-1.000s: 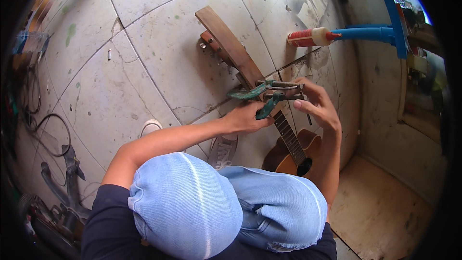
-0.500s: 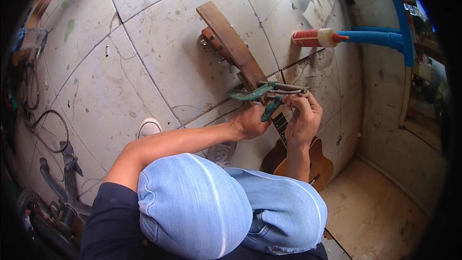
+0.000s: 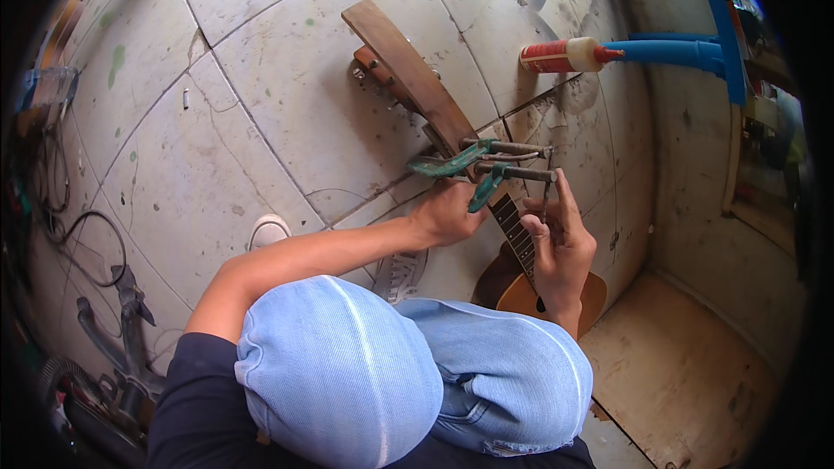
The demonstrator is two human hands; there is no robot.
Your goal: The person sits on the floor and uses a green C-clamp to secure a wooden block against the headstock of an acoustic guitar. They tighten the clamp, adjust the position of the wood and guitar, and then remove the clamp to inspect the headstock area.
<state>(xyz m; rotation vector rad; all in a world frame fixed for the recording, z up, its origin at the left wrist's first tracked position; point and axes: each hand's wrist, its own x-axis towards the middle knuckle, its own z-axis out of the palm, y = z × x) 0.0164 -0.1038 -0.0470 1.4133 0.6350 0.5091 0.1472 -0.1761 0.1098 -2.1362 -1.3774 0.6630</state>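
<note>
A guitar (image 3: 512,293) stretches away from my legs, its body near my right knee and its headstock (image 3: 382,74) pointing to the far left. A long wooden board (image 3: 415,78) lies along the headstock and upper neck. Two green C-clamps stand side by side across the neck, the farther clamp (image 3: 465,159) at the board's near end and the nearer clamp (image 3: 488,187) just below it. My left hand (image 3: 450,213) is closed around the neck beside the nearer clamp; its fingertips are hidden. My right hand (image 3: 563,252) has thumb and fingers at that clamp's turning bar (image 3: 546,201), index finger stretched along the screw end.
A red-labelled glue bottle (image 3: 560,56) lies on the tiled floor by a blue stand leg (image 3: 673,56). A wooden panel (image 3: 678,365) is at the right wall. Cables (image 3: 91,208) and a black stand (image 3: 130,339) lie at the left. My shoes (image 3: 401,276) are below the left forearm.
My right hand has moved down and toward me from the screw end, its fingers spreading so the nearer clamp's screw and bar show. My left hand stays at the neck. The view has shifted slightly.
</note>
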